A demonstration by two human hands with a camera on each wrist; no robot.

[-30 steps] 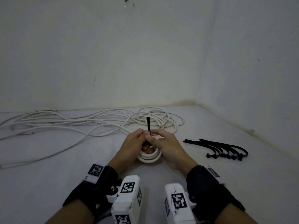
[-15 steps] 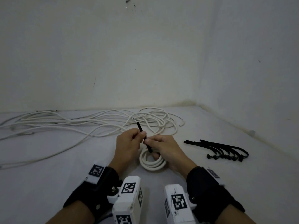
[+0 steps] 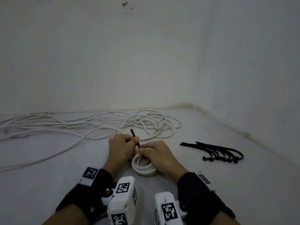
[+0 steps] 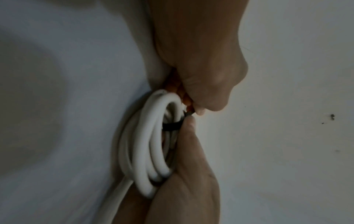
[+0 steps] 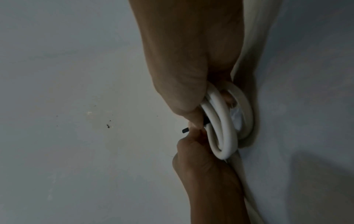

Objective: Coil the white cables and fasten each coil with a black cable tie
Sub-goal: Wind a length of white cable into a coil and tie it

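White loose cables (image 3: 78, 127) make up the biggest share of what is left: a long tangle lies spread along the back of the floor (image 3: 211, 192), none of it wound or tied. To the right, well apart from the hands, a bundle of spare ties (image 3: 215, 151) waits unused, which suggests several coils are yet to come.

Nearer, one small coil (image 3: 142, 164) is wound and rests on the floor between the two hands. A black tie (image 3: 135, 138) is wrapped round its strands; the left wrist view shows the band crossing them. The left hand (image 3: 121, 148) pinches the tie's free tail, which sticks up and away past the knuckles. The right hand (image 3: 159, 153) has thumb and fingers closed on the tie where it meets the coil, steadying it. My judgement is that this tie is threaded and being drawn tight, so the first coil is close to done while the bulk of the job remains.

No brand or readable writing shows; the wrist gear carries only black-and-white square code markers (image 3: 123, 187).
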